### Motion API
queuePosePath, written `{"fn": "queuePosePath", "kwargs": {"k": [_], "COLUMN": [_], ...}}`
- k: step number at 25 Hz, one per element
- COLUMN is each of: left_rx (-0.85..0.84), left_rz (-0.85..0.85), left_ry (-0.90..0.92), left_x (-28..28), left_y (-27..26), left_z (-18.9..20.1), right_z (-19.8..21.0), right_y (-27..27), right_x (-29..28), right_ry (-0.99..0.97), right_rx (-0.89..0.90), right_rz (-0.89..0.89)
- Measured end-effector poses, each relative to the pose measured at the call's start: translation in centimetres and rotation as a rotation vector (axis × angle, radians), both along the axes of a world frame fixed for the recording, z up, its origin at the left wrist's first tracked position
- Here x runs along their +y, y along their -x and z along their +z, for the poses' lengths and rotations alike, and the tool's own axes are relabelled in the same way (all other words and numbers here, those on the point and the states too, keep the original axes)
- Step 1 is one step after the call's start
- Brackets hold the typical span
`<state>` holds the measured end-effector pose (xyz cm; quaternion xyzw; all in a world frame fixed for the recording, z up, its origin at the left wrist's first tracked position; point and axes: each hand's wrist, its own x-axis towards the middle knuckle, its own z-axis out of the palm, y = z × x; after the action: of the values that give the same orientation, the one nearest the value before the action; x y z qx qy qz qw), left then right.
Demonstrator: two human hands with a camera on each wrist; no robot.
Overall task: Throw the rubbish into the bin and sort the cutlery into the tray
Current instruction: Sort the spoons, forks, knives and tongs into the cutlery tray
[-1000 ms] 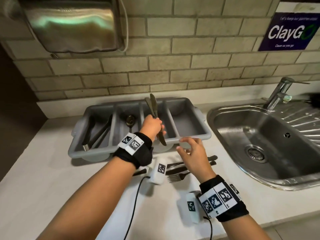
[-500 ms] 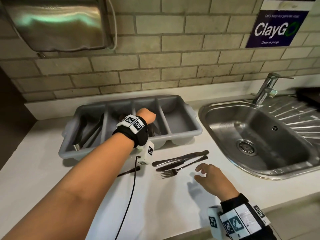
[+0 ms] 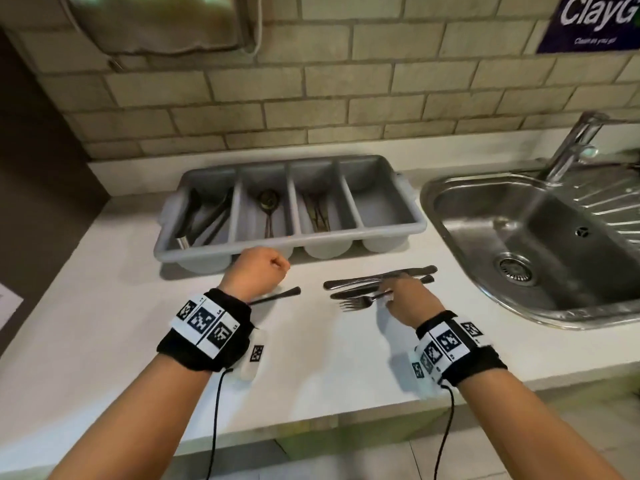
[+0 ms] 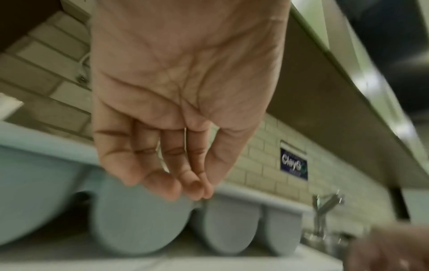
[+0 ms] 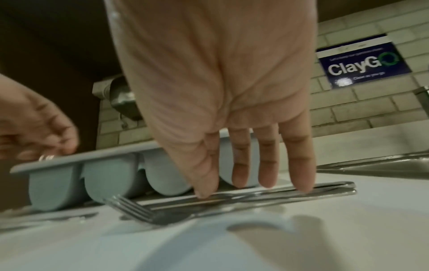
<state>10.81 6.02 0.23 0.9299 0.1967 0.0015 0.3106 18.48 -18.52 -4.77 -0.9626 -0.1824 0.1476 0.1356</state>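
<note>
A grey four-compartment tray [image 3: 377,202] stands at the back of the white counter. It holds dark tongs at the left, then a spoon [image 3: 267,206], then knives [image 3: 317,211]; the right compartment has nothing in it. My left hand [image 3: 259,275] hovers just in front of the tray with loosely curled fingers [image 4: 185,183] and holds nothing. A dark utensil handle [image 3: 280,295] lies beside it. My right hand [image 3: 398,292] has straight fingertips [image 5: 301,188] touching a pile of two knives [image 3: 381,274] and a fork [image 3: 356,302]; its thumb rests on the pile.
A steel sink [image 3: 536,237] with a tap [image 3: 571,147] lies to the right of the cutlery. A metal dispenser [image 3: 156,22] hangs on the brick wall above the tray. The counter's front edge [image 3: 311,420] runs under my wrists. No bin shows.
My left hand lowered the knives into the third compartment, let go and drew back in front of the tray. My right hand pulled back, then came forward onto the cutlery pile.
</note>
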Motion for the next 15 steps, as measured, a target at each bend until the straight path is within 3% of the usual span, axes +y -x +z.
{"fn": "queuePosePath", "kwargs": {"k": [5, 10, 15], "left_rx": [0.353, 0.43, 0.512], "left_rz": [0.041, 0.055, 0.05], "left_ry": [-0.287, -0.388, -0.411], "left_x": [3.9, 5.0, 5.1], "left_y": [4.3, 4.8, 4.2], "left_z": [-4.9, -6.2, -6.8], "right_z": [-0.5, -0.7, -0.2], "right_y": [-1.0, -1.1, -0.5], "right_x": [1.3, 1.9, 1.6], "right_ry": [0.257, 0.402, 0.337], "right_rx": [-0.059, -0.063, -0.062], "right_rz": [0.024, 0.01, 0.025]}}
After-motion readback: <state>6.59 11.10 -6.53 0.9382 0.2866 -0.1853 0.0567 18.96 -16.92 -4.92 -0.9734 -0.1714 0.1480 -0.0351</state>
